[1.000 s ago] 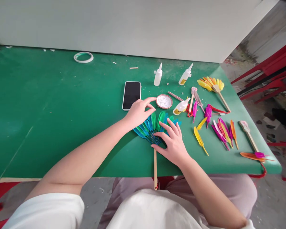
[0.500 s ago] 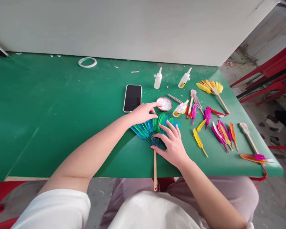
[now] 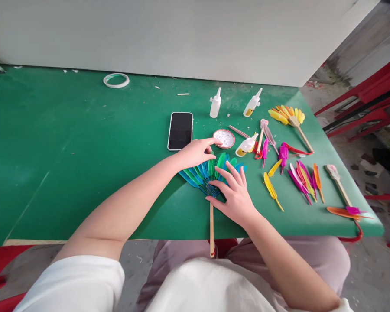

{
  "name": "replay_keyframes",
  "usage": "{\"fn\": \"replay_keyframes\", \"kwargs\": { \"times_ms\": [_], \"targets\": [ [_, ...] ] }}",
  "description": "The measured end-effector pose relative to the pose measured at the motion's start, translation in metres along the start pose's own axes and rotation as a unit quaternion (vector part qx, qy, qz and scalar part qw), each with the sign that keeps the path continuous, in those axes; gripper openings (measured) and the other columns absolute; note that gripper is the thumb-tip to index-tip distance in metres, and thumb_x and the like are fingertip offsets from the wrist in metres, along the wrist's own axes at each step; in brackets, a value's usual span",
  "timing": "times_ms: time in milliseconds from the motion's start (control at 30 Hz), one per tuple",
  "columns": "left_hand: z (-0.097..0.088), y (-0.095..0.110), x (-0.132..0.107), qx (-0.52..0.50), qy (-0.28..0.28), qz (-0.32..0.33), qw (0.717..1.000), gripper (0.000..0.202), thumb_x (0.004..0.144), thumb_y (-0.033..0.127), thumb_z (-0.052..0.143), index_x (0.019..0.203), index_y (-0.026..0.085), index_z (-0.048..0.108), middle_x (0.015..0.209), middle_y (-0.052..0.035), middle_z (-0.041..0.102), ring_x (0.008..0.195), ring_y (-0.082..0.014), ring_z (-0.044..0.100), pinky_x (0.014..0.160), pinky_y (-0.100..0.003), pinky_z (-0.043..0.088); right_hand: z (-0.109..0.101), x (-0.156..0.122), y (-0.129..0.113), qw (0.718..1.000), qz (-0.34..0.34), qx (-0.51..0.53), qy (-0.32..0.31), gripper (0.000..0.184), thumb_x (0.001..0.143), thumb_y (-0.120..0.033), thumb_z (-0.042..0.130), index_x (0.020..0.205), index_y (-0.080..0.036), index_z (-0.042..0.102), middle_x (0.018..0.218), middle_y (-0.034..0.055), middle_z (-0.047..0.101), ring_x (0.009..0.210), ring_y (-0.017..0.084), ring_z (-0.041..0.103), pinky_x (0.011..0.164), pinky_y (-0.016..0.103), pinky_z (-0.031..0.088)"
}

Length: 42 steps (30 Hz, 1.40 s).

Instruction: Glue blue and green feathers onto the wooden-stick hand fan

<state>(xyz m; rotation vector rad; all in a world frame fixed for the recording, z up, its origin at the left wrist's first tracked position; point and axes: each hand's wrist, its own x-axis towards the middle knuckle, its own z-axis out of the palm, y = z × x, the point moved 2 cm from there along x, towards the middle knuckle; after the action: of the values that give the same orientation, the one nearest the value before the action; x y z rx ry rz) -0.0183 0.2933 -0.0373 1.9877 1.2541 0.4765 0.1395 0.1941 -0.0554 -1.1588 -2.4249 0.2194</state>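
A fan of blue and green feathers (image 3: 211, 171) on a wooden stick (image 3: 211, 229) lies near the front edge of the green table (image 3: 84, 143). My right hand (image 3: 235, 195) lies flat on the fan's right half, fingers spread, pressing the feathers where they meet the stick. My left hand (image 3: 196, 152) rests over the fan's upper left feathers, its index finger stretched toward a small round lid of white glue (image 3: 224, 138). Neither hand holds anything.
A black phone (image 3: 180, 130) lies behind the fan. Three small glue bottles (image 3: 215, 104) stand or lie near the lid. Loose pink, yellow and orange feathers (image 3: 303, 177), a yellow feather fan (image 3: 287, 116), wooden sticks (image 3: 339, 184) and a tape ring (image 3: 116, 80) are scattered about. Red chairs (image 3: 370, 104) stand at right.
My left hand has moved right and lowered onto the feathers, its index finger now reaching toward the glue lid. The right hand has stayed pressed on the fan.
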Motion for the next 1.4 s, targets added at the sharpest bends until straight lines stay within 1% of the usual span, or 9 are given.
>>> {"fn": "replay_keyframes", "kwargs": {
  "times_ms": [267,400,533,633,767,900,1100,1300,1400],
  "targets": [
    [0.001,-0.002,-0.001,0.005,0.002,0.002,1.0,0.049,0.074,0.019,0.058,0.122,0.021,0.048,0.069,0.0019,0.06,0.064,-0.0112,0.053,0.063,-0.023,0.038,0.0,-0.003,-0.001,1.0,0.003,-0.015,0.011,0.03,0.08,-0.044,0.054,0.1,-0.023,0.061,0.127,0.0072,0.049,0.13,0.03,0.025,0.105,0.059,0.014],
    [0.001,0.0,-0.002,0.014,0.002,0.002,1.0,0.047,0.075,0.02,0.057,0.121,0.021,0.049,0.07,0.0017,0.061,0.065,-0.0113,0.053,0.063,-0.022,0.038,-0.001,-0.004,-0.002,0.999,-0.003,-0.023,0.031,0.026,0.079,-0.043,0.055,0.095,-0.023,0.062,0.125,0.0062,0.051,0.129,0.029,0.028,0.106,0.058,0.014],
    [0.0,0.005,-0.001,0.031,-0.003,-0.004,0.999,0.04,0.078,0.022,0.052,0.118,0.022,0.052,0.074,0.0008,0.062,0.066,-0.0117,0.054,0.062,-0.022,0.038,0.0,-0.004,-0.002,0.999,-0.006,-0.018,0.038,0.025,0.079,-0.043,0.056,0.093,-0.023,0.062,0.123,0.0061,0.053,0.128,0.029,0.03,0.105,0.057,0.015],
    [0.0,0.012,0.004,0.028,-0.019,0.003,0.999,0.04,0.08,0.022,0.049,0.12,0.022,0.051,0.081,-0.0008,0.065,0.072,-0.0127,0.057,0.066,-0.023,0.039,0.001,-0.005,-0.001,0.999,-0.005,-0.014,0.038,0.025,0.078,-0.043,0.056,0.092,-0.024,0.062,0.122,0.0062,0.053,0.128,0.029,0.03,0.105,0.057,0.015],
    [0.005,0.018,0.013,0.005,-0.062,0.024,0.998,0.048,0.078,0.016,0.049,0.126,0.021,0.045,0.083,-0.0014,0.066,0.076,-0.0128,0.058,0.068,-0.022,0.04,0.002,-0.005,-0.001,0.999,-0.004,-0.008,0.037,0.024,0.078,-0.042,0.056,0.092,-0.023,0.062,0.121,0.0061,0.054,0.127,0.029,0.031,0.105,0.057,0.016],
    [0.008,0.015,0.019,-0.008,-0.089,0.025,0.996,0.054,0.074,0.009,0.047,0.127,0.02,0.043,0.079,-0.0011,0.065,0.072,-0.0119,0.057,0.066,-0.021,0.04,0.002,-0.004,-0.001,1.0,-0.002,-0.003,0.029,0.024,0.079,-0.042,0.055,0.093,-0.023,0.062,0.12,0.0061,0.054,0.127,0.029,0.031,0.105,0.057,0.016],
    [0.004,0.011,0.018,-0.033,-0.111,0.015,0.993,0.056,0.073,0.012,0.049,0.129,0.017,0.041,0.083,-0.0026,0.062,0.075,-0.0124,0.056,0.067,-0.021,0.041,0.001,-0.005,-0.001,1.0,-0.004,0.002,0.028,0.024,0.079,-0.042,0.055,0.092,-0.022,0.061,0.119,0.0069,0.054,0.127,0.029,0.031,0.105,0.057,0.016],
    [-0.001,0.011,0.016,0.004,-0.13,0.003,0.992,0.049,0.071,0.018,0.052,0.121,0.014,0.051,0.089,-0.0043,0.059,0.077,-0.0132,0.054,0.067,-0.021,0.039,0.001,-0.004,-0.002,1.0,-0.001,0.007,0.024,0.025,0.08,-0.042,0.054,0.092,-0.022,0.061,0.119,0.007,0.055,0.127,0.029,0.031,0.105,0.057,0.016],
    [-0.002,0.012,0.015,0.007,-0.137,0.014,0.99,0.046,0.072,0.023,0.054,0.116,0.013,0.056,0.087,-0.0044,0.058,0.077,-0.014,0.052,0.066,-0.022,0.039,0.001,-0.004,-0.002,1.0,-0.002,0.006,0.023,0.025,0.079,-0.042,0.055,0.093,-0.022,0.061,0.119,0.0073,0.054,0.127,0.029,0.032,0.105,0.057,0.016]
  ]
}}
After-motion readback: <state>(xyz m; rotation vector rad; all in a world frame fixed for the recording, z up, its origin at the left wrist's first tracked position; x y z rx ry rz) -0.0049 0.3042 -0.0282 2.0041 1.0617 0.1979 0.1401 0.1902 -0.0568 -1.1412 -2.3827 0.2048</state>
